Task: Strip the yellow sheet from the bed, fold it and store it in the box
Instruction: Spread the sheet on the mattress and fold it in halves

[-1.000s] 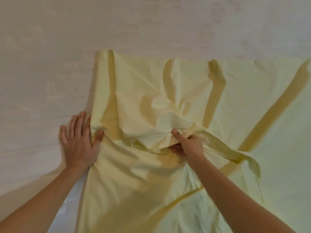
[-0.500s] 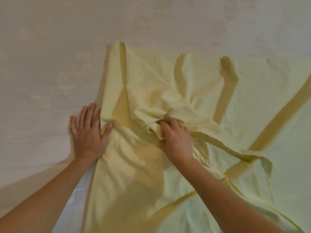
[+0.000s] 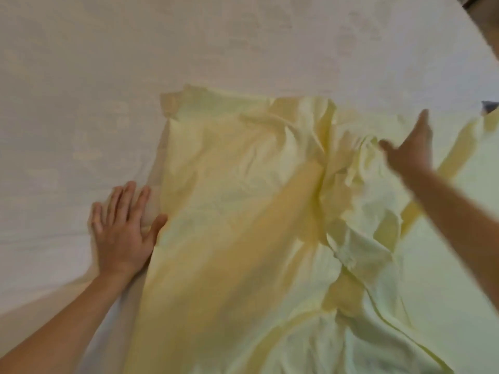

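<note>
Yellow sheet (image 3: 229, 211) lay rumpled across the white bed (image 3: 108, 63). Half a second earlier your right hand (image 3: 409, 149) had gripped its bunched middle; it had since let go and hung above, fingers spread, blurred. Your left hand (image 3: 122, 228) stayed flat on the sheet's left edge. Folding looked barely begun. No writing showed.

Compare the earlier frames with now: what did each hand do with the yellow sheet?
The right hand let go of the bunched fold of the yellow sheet and swung up and to the right. It is blurred now, fingers spread, holding nothing. The fold has dropped into a crumpled ridge. The left hand stayed flat at the sheet's left edge on the white bed.
</note>
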Motion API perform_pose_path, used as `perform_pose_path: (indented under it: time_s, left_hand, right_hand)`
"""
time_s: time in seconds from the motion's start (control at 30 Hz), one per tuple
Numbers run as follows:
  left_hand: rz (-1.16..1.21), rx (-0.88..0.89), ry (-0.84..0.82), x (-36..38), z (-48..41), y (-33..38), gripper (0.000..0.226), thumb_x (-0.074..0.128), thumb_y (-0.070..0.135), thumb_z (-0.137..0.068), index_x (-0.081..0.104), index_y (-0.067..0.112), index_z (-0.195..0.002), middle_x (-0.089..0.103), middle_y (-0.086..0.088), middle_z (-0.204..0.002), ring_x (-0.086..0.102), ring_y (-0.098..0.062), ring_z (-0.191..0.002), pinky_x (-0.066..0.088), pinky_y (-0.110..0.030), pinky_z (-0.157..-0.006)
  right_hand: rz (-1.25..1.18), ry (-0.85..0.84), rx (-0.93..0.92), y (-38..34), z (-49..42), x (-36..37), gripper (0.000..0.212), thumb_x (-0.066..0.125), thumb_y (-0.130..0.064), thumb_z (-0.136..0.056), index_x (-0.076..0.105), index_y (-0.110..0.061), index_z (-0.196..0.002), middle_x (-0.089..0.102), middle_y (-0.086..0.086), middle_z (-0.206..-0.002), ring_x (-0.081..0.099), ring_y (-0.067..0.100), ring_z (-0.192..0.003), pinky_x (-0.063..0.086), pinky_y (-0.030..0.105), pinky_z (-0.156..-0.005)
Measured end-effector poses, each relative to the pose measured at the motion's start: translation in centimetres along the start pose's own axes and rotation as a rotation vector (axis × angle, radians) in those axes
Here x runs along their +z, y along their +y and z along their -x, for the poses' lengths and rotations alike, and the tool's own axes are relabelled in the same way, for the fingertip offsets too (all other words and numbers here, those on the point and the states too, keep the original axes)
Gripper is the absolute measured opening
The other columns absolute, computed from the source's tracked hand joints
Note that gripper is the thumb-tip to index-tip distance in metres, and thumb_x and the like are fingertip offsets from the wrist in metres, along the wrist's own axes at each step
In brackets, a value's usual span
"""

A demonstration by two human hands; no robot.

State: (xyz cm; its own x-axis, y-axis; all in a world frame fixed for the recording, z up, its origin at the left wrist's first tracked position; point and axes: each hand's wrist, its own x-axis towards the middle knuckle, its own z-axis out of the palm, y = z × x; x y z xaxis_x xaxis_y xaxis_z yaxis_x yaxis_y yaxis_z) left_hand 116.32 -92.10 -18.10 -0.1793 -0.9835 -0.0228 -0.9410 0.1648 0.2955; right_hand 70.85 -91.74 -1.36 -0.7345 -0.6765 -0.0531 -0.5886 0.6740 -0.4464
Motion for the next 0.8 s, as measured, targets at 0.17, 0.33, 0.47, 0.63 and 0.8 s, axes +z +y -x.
perform_pose_path:
  time_s: [0.17,0.33,0.47,0.63,0.8]
  left_hand:
    - [-0.028,0.000,0.003,-0.2,0.2,-0.1,0.080,0.011,0.071,-0.089,0.041,0.020,-0.143,0.036,-0.009,-0.151,0.029,-0.030,-0.140,0.008,-0.046,-0.112]
    - [-0.006,-0.005,0.021,0.2,0.0,-0.1,0.082,0.011,0.073,-0.087,0.041,0.021,-0.142,0.033,-0.009,-0.152,0.027,-0.030,-0.141,0.001,-0.039,-0.112]
    - [0.004,-0.008,0.042,0.1,0.0,-0.1,0.084,0.010,0.074,-0.086,0.043,0.018,-0.141,0.034,-0.009,-0.152,0.027,-0.030,-0.141,-0.002,-0.036,-0.112]
    - [-0.003,-0.015,0.047,0.3,0.0,0.0,0.084,0.010,0.074,-0.086,0.043,0.018,-0.140,0.035,-0.010,-0.152,0.028,-0.030,-0.140,0.002,-0.039,-0.111]
    - [-0.034,-0.007,0.026,0.6,-0.2,-0.2,0.082,0.011,0.072,-0.088,0.042,0.018,-0.141,0.034,-0.009,-0.152,0.028,-0.029,-0.140,-0.003,-0.034,-0.112]
  right_hand:
    - [0.468,-0.243,-0.958,7.6,18.8,7.2,0.067,0.046,-0.051,-0.089,0.030,-0.020,-0.146,0.022,0.004,-0.156,0.015,0.028,-0.144,0.011,0.051,-0.114]
    - [0.264,-0.144,-0.045,12.2,13.4,3.9,0.046,0.055,-0.022,-0.092,0.046,-0.009,-0.135,0.056,0.019,-0.129,0.054,0.035,-0.116,0.041,0.040,-0.095]
    - [0.002,0.022,-0.016,8.9,10.0,3.2,0.029,0.043,-0.023,-0.097,0.061,-0.005,-0.112,0.068,0.014,-0.102,0.061,0.032,-0.095,0.041,0.031,-0.075]
    - [-0.281,-0.174,0.279,3.9,1.8,5.5,0.038,0.055,-0.045,-0.089,0.064,-0.009,-0.086,0.068,0.006,-0.082,0.065,0.023,-0.073,0.054,0.038,-0.072]
    - [-0.320,-0.284,0.489,3.0,-2.3,8.4,0.031,0.077,-0.022,-0.076,0.054,-0.008,-0.063,0.057,0.006,-0.053,0.052,0.016,-0.043,0.044,0.023,-0.040]
